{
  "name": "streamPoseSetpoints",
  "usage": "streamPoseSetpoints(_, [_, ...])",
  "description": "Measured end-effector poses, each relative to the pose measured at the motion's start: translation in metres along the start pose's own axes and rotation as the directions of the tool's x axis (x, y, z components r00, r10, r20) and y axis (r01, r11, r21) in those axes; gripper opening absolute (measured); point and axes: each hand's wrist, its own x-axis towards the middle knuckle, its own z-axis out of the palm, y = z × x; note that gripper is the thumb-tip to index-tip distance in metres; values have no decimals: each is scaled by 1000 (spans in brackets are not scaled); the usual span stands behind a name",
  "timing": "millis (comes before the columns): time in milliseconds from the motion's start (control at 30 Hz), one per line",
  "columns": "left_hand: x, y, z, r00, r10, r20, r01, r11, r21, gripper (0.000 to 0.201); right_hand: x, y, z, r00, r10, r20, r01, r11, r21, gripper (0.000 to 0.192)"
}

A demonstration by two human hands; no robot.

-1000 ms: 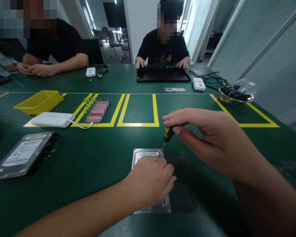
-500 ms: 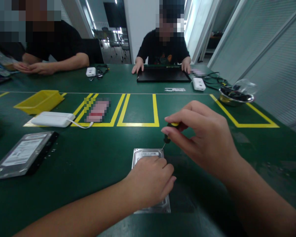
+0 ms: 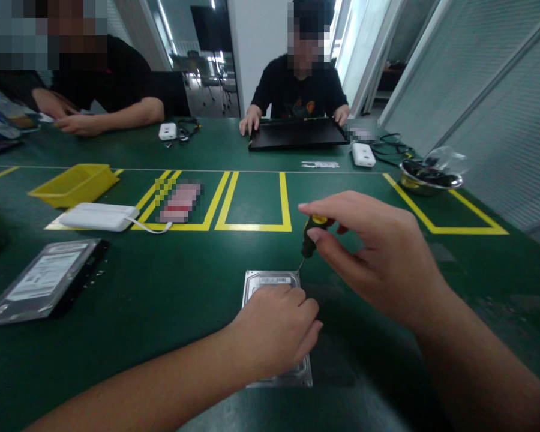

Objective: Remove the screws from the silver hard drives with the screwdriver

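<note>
A green table (image 3: pixel 175 270) fronts a pale wall (image 3: pixel 256 54).

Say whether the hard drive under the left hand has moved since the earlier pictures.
No; the hard drive shows no visible shift against the yellow tape outline beyond it.

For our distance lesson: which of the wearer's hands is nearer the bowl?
Right. The right hand is front-left of the bowl; the left hand is farther left, on a drive.

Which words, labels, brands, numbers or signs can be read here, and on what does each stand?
None can be read.
Hard drive at left: white label too small.
Metal drive under the left hand: narrow label too small.
Black shirt opposite: print too blurred.
Pink item: pixelated.
</note>
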Motion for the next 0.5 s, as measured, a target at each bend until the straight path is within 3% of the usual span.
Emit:
streamPoseSetpoints(100, [-1, 0, 0, 1000, 2, -5, -2, 1000, -2, 21, 0, 2, -2, 999, 31, 6, -31, 999, 20, 32])
streamPoseSetpoints(333, [-1, 0, 1, 1000, 3, -20, -3, 1000, 2, 21, 2, 3, -2, 1000, 26, -8, -25, 997, 69, 19])
streamPoseSetpoints(500, [0, -1, 0, 1000, 5, -8, -5, 1000, -3, 20, 3, 4, -4, 1000, 11, 13, -12, 994, 110, 22])
